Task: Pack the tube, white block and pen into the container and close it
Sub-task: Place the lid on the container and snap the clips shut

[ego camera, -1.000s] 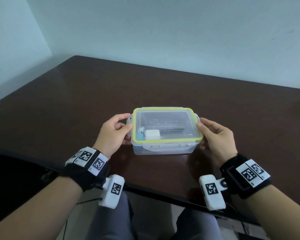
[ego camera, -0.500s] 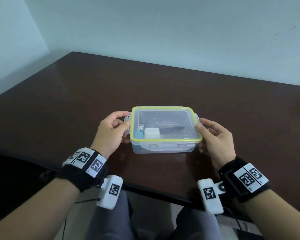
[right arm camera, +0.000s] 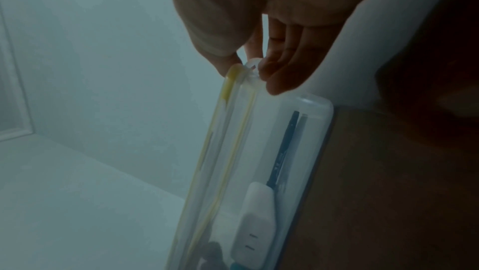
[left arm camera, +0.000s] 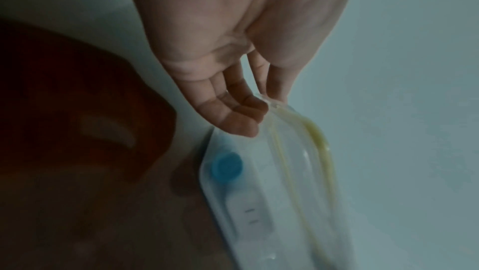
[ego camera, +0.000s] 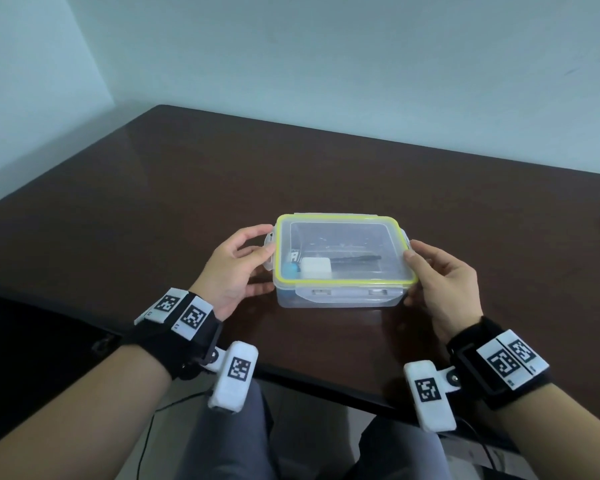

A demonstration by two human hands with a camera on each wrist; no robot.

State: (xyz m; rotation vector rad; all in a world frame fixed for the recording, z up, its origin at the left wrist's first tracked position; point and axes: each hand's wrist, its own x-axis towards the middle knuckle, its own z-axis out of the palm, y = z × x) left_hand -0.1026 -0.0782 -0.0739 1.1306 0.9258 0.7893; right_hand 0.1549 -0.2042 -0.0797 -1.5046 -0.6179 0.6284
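The clear container (ego camera: 340, 300) stands on the brown table with its yellow-rimmed lid (ego camera: 343, 233) on top. Through the lid I see the white block (ego camera: 316, 266), the dark pen (ego camera: 355, 259) and the tube's blue cap (ego camera: 290, 270). My left hand (ego camera: 232, 268) pinches the left side latch (ego camera: 268, 242), thumb against the lid edge. My right hand (ego camera: 440, 278) pinches the right side latch, thumb on the rim. In the left wrist view my fingers (left arm camera: 233, 114) touch the container's end, near the blue cap (left arm camera: 226, 167). The right wrist view shows the pen (right arm camera: 282, 151) and the block (right arm camera: 255, 219) inside.
The dark brown table (ego camera: 326, 168) runs back to a pale wall; its near edge lies just in front of the container. My knees in grey trousers (ego camera: 232, 438) are below the edge.
Both hands stay at the container's ends. The left thumb has shifted slightly along the lid's left edge. The container and its contents have not visibly moved.
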